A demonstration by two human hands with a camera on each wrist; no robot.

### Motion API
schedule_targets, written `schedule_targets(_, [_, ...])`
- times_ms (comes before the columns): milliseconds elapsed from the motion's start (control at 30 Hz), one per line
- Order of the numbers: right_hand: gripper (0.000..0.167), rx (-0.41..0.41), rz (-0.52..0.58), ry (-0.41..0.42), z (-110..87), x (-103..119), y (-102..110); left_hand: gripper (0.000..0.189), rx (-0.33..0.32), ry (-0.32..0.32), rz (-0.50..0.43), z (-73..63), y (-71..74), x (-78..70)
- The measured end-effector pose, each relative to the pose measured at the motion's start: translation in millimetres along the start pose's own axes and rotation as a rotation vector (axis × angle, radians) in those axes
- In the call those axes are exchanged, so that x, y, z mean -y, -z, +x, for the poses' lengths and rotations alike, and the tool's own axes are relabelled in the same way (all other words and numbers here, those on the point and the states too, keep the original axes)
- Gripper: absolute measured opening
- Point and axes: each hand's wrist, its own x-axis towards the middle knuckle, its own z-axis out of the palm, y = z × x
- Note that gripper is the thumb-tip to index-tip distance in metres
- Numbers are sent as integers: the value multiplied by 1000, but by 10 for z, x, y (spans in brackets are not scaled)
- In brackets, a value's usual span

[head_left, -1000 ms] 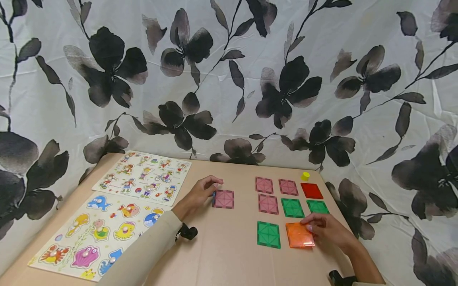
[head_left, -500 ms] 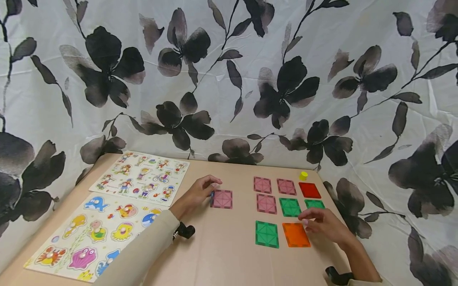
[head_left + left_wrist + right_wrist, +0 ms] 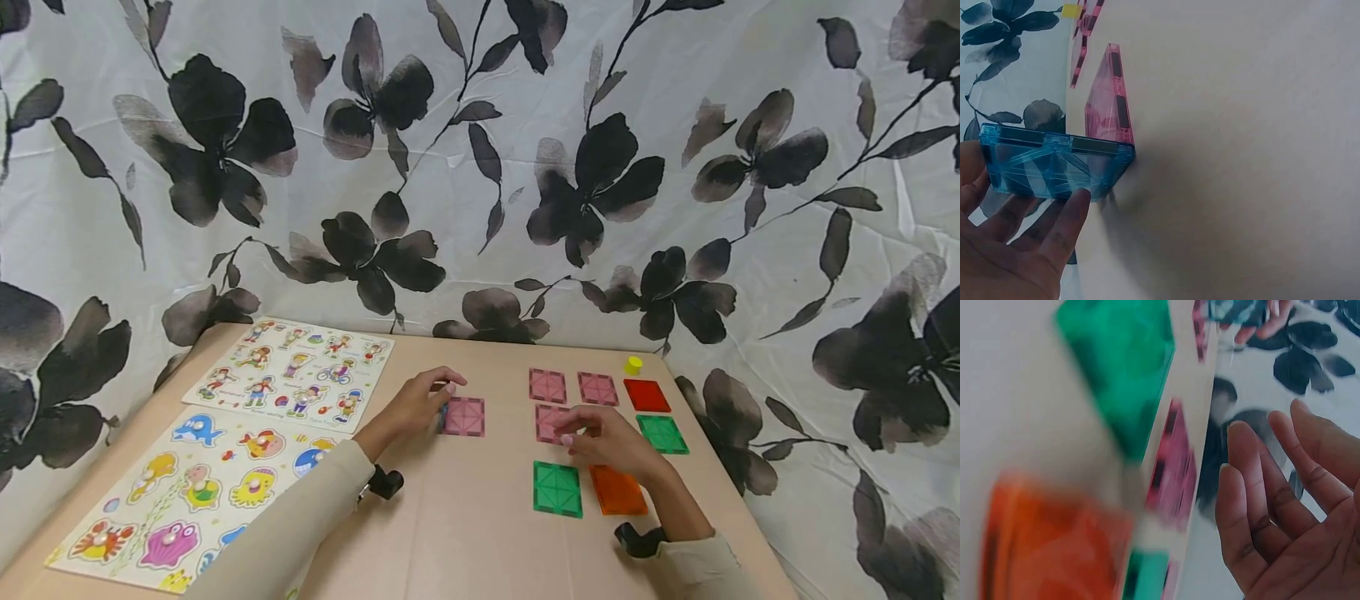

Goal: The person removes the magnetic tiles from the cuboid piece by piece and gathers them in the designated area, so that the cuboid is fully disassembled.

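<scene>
My left hand [image 3: 408,410] pinches a translucent blue magnetic tile [image 3: 1054,169] between thumb and fingers. The tile stands on edge, against or close beside the left side of a pink magnetic tile [image 3: 467,417] lying on the table. My right hand [image 3: 611,442] hovers over the loose tiles with nothing in it, its fingers loosely bent. Under or beside it are a pink tile [image 3: 550,422], a green tile [image 3: 557,489] and an orange tile [image 3: 617,492]. Another green tile, in the middle of the group, is hidden behind the right hand in the head view.
A second green tile [image 3: 663,434], a red tile [image 3: 647,396] and two pink tiles [image 3: 547,385] lie farther back. A small yellow cylinder [image 3: 633,365] stands by the rear edge. Two picture puzzle boards [image 3: 228,425] cover the left side of the table [image 3: 465,517], before a floral curtain [image 3: 495,233].
My right hand has let go of the orange tile and moved left and away over the pink and green tiles. The left hand stays in place with the blue tile.
</scene>
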Motion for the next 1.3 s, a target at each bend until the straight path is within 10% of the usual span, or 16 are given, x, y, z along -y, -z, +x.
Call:
schedule_targets(333, [28,-4,-115,103,499,346,-397,29,-67,6,170,-43,53,-51])
schedule_targets(600, [38,-24,-183,107,796,541,-719,56,47,-33,266,-75,211,-69])
schedule_targets(800, [54,-17,-275,86,1032,605,-895,84,93,-95,503,-94,327,-110])
schedule_targets(1300, [67,1,-545,171,1191,632,-1100,78,88,-134,844,-136,462,-18])
